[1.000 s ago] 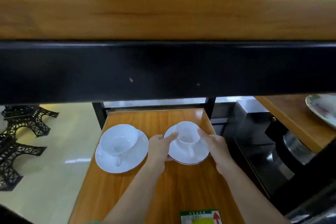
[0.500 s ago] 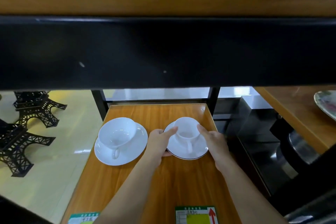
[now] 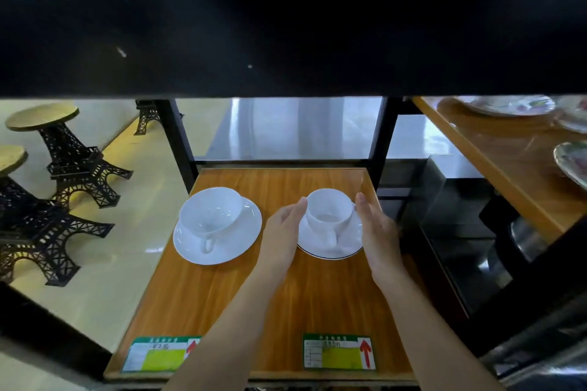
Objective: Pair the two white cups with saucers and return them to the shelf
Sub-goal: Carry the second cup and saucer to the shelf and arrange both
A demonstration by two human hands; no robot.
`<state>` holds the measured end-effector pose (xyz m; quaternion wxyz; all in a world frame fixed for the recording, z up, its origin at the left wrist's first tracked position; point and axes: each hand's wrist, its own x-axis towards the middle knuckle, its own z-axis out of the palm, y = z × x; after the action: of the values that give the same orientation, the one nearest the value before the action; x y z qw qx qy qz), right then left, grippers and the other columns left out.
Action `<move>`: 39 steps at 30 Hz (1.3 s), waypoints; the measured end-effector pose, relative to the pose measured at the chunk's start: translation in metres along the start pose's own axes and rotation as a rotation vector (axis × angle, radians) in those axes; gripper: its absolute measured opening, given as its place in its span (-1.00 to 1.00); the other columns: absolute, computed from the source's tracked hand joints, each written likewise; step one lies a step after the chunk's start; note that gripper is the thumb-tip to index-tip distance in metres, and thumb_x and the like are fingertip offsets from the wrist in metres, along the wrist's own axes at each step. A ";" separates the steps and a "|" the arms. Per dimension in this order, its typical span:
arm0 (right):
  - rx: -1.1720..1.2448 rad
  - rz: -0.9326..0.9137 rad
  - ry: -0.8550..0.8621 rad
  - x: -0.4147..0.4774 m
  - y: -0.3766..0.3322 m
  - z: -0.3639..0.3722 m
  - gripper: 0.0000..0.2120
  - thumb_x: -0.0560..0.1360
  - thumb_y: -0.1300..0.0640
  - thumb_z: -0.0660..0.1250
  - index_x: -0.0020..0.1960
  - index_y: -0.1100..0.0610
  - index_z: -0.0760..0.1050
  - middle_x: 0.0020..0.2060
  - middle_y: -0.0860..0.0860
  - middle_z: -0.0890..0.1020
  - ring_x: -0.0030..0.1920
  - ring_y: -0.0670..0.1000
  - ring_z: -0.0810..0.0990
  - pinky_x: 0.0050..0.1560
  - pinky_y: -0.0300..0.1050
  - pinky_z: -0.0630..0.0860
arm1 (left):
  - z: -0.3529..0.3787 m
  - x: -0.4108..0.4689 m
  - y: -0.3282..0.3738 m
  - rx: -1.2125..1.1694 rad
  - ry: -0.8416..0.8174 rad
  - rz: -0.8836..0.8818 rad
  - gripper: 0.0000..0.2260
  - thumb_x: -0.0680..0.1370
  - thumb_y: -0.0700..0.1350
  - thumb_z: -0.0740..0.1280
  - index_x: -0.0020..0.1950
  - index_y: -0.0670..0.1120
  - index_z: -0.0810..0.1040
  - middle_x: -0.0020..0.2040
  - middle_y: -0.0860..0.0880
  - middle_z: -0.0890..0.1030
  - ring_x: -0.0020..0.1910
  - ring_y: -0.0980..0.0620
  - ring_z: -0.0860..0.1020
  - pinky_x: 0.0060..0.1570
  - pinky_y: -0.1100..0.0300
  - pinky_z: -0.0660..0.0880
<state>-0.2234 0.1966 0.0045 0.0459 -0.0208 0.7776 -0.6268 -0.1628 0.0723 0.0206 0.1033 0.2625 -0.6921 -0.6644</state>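
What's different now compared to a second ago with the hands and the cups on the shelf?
Both hands have opened off the right white cup and saucer: the left hand and right hand now flank it. The left white cup and saucer and the wooden shelf stayed put.

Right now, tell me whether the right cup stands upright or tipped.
Upright: the right cup shows its open mouth facing up and sits on its saucer, handle toward the camera.

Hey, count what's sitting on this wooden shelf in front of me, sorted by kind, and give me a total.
White ceramic cups: 2
White round saucers: 2
Green-and-yellow paper shelf labels: 2
Total: 6
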 end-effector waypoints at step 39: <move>0.124 0.164 -0.526 -0.042 -0.043 0.118 -0.39 0.53 -0.23 0.06 0.44 0.12 0.30 0.36 0.09 0.47 0.32 0.05 0.47 0.36 -0.01 0.36 | -0.136 0.012 -0.008 -0.317 0.343 -0.163 -0.36 0.43 0.35 0.18 0.28 -0.10 0.51 0.23 -0.13 0.56 0.19 -0.14 0.52 0.24 -0.04 0.42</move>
<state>-0.1710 0.0766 0.0237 0.2981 -0.1170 0.6980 -0.6405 -0.1040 -0.0514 0.0235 0.2055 0.4070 -0.5280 -0.7165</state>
